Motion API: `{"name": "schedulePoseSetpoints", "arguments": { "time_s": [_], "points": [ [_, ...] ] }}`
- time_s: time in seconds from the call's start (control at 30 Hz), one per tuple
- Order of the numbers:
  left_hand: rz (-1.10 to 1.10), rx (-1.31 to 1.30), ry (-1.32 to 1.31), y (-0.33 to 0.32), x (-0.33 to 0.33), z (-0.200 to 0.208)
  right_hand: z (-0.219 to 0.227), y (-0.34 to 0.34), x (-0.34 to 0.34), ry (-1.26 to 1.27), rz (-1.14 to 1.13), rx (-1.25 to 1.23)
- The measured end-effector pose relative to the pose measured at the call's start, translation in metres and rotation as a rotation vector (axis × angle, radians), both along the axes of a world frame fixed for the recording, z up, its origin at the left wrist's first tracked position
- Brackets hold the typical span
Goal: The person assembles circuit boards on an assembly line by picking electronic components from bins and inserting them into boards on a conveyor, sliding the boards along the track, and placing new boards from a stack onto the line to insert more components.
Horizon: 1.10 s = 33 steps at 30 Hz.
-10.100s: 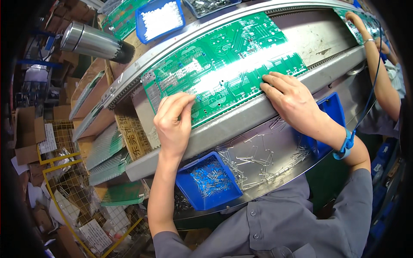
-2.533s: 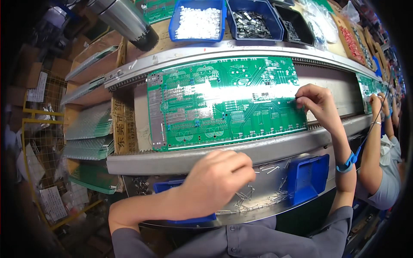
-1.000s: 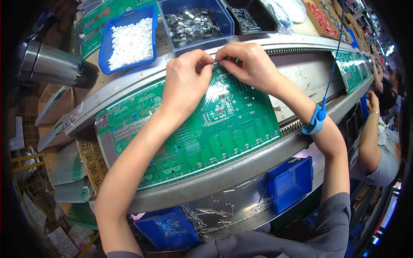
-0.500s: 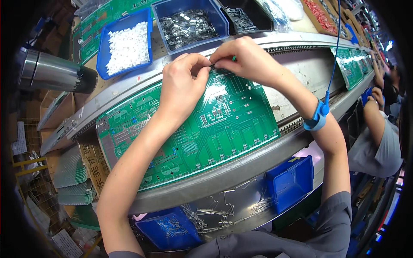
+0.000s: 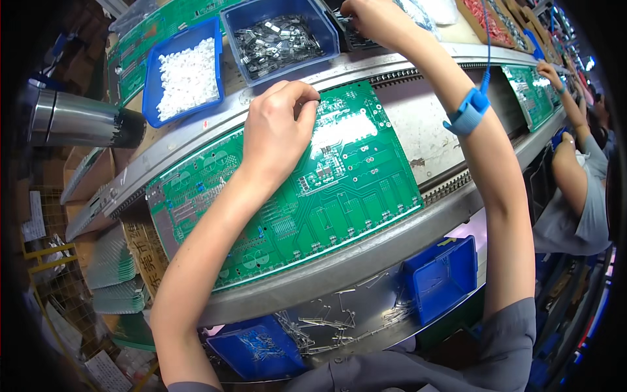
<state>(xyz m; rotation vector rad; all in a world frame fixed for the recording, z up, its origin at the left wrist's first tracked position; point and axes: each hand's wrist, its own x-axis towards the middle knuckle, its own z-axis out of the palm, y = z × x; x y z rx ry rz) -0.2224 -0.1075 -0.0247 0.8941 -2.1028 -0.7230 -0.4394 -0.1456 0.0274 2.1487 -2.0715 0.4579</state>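
Note:
A large green circuit board [image 5: 339, 215], with small parts and bare pads on it, lies across the metal rails. Above its far edge hovers my left hand [image 5: 277, 124], thumb and forefinger pinched together; whatever sits between the tips is too small to name. My right hand [image 5: 379, 23] is up at the black bin [image 5: 356, 40] of dark metal parts, its fingers curled downward at the bin. The picture's top edge and the hand itself hide what those fingertips grip. A blue strap with a cord [image 5: 469, 112] circles my right wrist.
Beyond the rail stand a blue tray of white parts [image 5: 189, 72] and a blue bin of metal clips [image 5: 277, 42]. Blue trays [image 5: 441, 277] and loose metal pins [image 5: 326, 320] lie nearer me. A metal cylinder [image 5: 78, 117] juts in at left; a co-worker [image 5: 575, 189] sits at right.
My right hand has left the board's far edge, where it met my left hand, and moved up and right to the black bin. My left hand stays almost in place. The view has shifted slightly.

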Motion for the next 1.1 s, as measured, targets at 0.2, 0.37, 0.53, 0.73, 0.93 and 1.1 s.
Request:
{"name": "schedulePoseSetpoints", "arguments": {
  "time_s": [0.2,0.37,0.53,0.73,0.93,1.1],
  "points": [
    [0.034,0.013,-0.002,0.002,-0.007,-0.003,-0.029,-0.027,-0.02,0.1,0.102,-0.068],
    [0.097,0.0,-0.002,0.004,-0.01,-0.007,-0.044,-0.032,-0.026,0.17,0.115,-0.154],
    [0.111,0.03,-0.013,0.007,-0.007,-0.009,-0.034,-0.03,-0.018,0.17,0.102,-0.027],
    [0.073,-0.047,-0.085,0.004,-0.009,-0.008,-0.026,-0.022,-0.017,0.226,0.095,0.033],
    [0.021,-0.086,-0.094,0.002,-0.009,-0.007,-0.017,-0.014,-0.025,0.09,0.074,-0.14],
    [0.007,-0.119,0.046,-0.004,0.011,0.01,0.04,0.035,0.003,0.188,0.195,-0.346]
  ]
}}
